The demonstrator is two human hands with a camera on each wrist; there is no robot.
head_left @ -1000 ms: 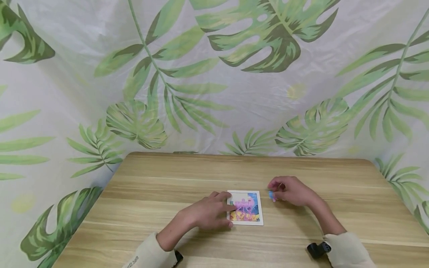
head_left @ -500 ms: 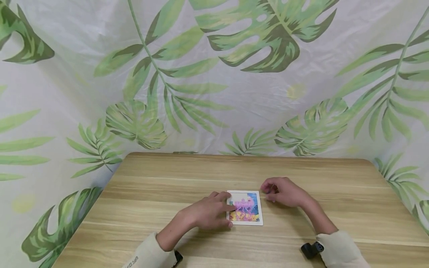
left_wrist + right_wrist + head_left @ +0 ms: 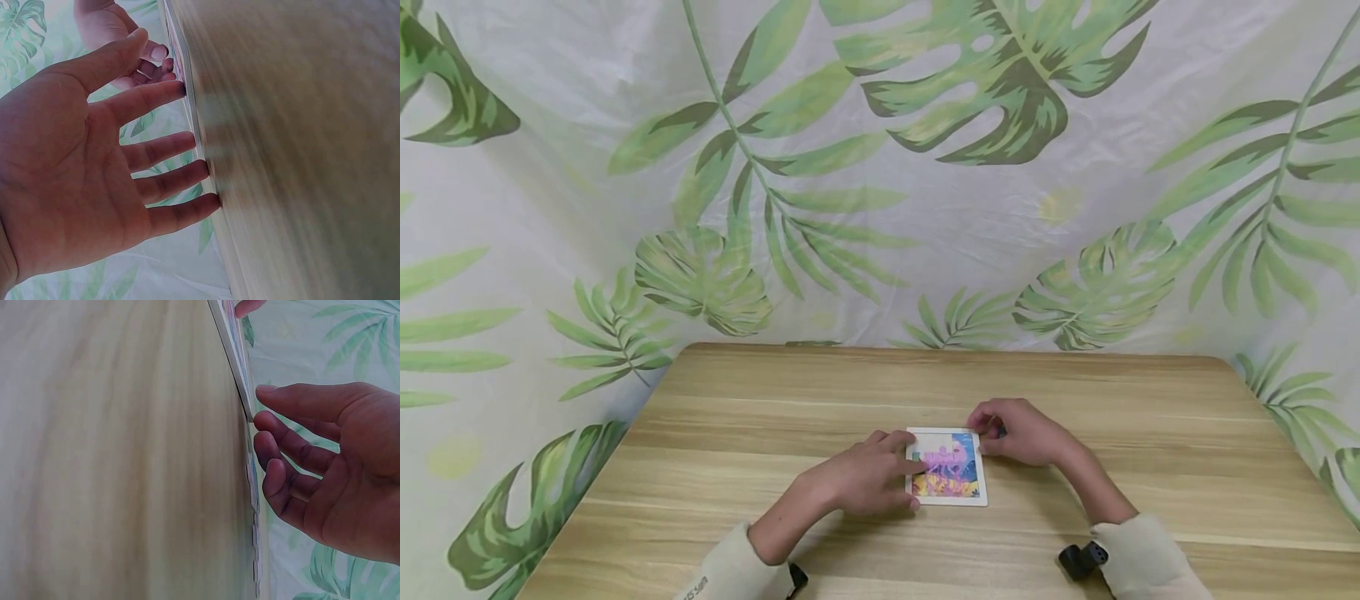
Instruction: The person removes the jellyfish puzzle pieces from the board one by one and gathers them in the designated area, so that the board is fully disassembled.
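A square, white-rimmed puzzle board with a colourful sea picture [image 3: 951, 502] lies flat on the light wood-grain table [image 3: 760, 400], between the hands. The person's left hand [image 3: 867, 477] spreads its fingers apart, nearly straight, against the board's left side. The right hand [image 3: 1024, 432] curls its fingers at the upper right edge (a dark-blue patch shows among them; whether they clamp a piece cannot be told). The step seems to be filling the pale upper-left gap; next calls for careful alignment there.
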